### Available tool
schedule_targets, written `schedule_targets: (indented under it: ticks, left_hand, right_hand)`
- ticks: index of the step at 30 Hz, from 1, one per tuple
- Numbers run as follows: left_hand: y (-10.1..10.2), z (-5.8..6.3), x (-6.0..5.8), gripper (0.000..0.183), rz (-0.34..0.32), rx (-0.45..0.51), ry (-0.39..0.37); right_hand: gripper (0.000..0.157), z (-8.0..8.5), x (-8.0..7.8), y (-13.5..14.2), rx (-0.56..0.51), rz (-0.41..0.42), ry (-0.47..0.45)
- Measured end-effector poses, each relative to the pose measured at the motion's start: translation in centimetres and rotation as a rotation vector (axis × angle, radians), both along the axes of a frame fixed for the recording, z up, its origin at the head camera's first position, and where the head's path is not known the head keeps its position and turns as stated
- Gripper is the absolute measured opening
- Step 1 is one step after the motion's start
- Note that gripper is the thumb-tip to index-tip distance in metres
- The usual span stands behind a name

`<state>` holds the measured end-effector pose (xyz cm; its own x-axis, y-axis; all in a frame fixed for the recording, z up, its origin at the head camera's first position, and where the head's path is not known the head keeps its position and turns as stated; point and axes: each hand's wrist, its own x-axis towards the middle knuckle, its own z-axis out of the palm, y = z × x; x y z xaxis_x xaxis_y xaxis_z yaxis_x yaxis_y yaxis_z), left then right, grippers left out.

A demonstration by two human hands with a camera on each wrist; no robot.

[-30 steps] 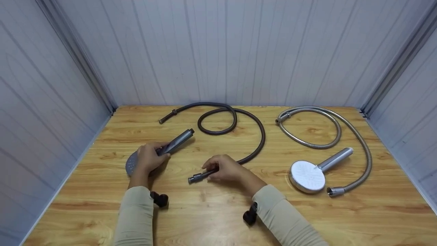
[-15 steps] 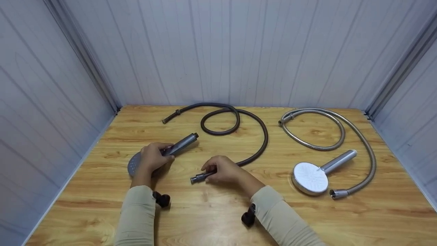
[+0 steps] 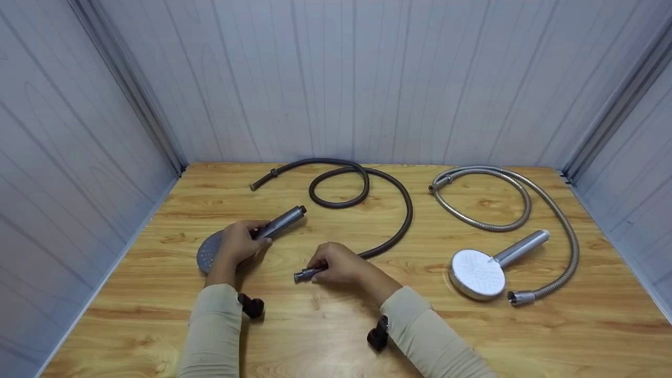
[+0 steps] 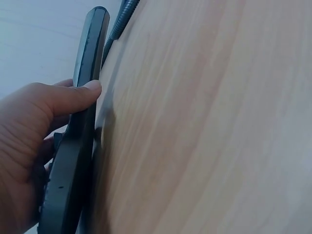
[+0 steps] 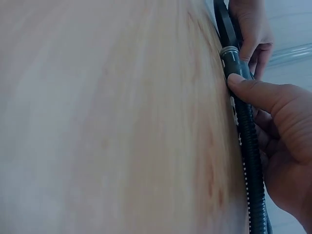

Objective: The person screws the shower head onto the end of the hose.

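My left hand grips a dark grey shower head around its handle, close to the round spray face, which shows below the wrist on the left. In the left wrist view the thumb lies across the handle, and the shower head is tilted just above the wood. My right hand pinches a dark shower hose just behind its metal end fitting. The right wrist view shows thumb and fingers around that hose. Fitting and handle end are apart.
On the right lies a chrome shower head with a white face, beside a silver shower hose. The dark hose's other end lies at the back left. Pale panel walls enclose the wooden table.
My right hand has slid slightly left along the dark hose, closer to its end fitting. The left hand has barely moved with the shower head; the whole view has shifted a little.
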<state>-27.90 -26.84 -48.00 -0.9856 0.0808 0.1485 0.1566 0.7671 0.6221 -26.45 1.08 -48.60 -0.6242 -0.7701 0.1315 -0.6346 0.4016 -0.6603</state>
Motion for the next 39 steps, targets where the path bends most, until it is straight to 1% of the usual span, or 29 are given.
schedule_targets:
  ticks: [2, 4, 10, 14, 16, 19, 24, 28, 31, 35, 39]
  left_hand:
    - [-0.1, 0.0, 0.1, 0.042, 0.001, 0.001, 0.004]
    - [-0.2, -0.1, 0.3, 0.044, -0.001, -0.003, 0.002]
    - [-0.4, 0.1, 0.6, 0.053, 0.009, 0.014, -0.028]
    - [-0.4, 0.3, 0.7, 0.054, 0.017, 0.005, -0.021]
    - [-0.4, 0.4, 0.7, 0.053, 0.018, 0.002, -0.018]
    - [-0.4, 0.6, 0.8, 0.051, 0.010, 0.022, -0.031]
    - [-0.2, 0.9, 1.1, 0.049, -0.036, 0.083, -0.062]
    - [0.1, 1.0, 1.4, 0.048, -0.056, 0.118, -0.074]
    - [0.3, 0.9, 1.6, 0.048, -0.059, 0.140, -0.086]
    - [0.6, 0.9, 2.1, 0.047, -0.061, 0.162, -0.092]
    - [0.8, 0.9, 2.3, 0.048, -0.070, 0.176, -0.095]
  right_hand:
    - [0.017, 0.1, 0.1, 0.2, 0.006, -0.002, 0.004]
    - [0.017, 0.2, 0.2, 0.4, 0.004, -0.009, -0.017]
    - [0.016, 1.0, 0.3, 1.3, -0.074, -0.035, -0.162]
    - [0.016, 1.5, 0.2, 1.9, -0.123, -0.060, -0.243]
    - [0.015, 1.8, 0.2, 2.2, -0.142, -0.067, -0.268]
    - [0.015, 1.9, 0.0, 2.8, -0.159, -0.074, -0.289]
    - [0.016, 2.1, -0.4, 3.7, -0.180, -0.083, -0.305]
    - [0.017, 2.3, -0.5, 4.1, -0.199, -0.090, -0.321]
    - [0.017, 2.4, -0.4, 4.3, -0.210, -0.091, -0.327]
    - [0.018, 2.5, -0.4, 4.5, -0.221, -0.093, -0.313]
    - [0.019, 2.6, -0.5, 4.8, -0.232, -0.098, -0.308]
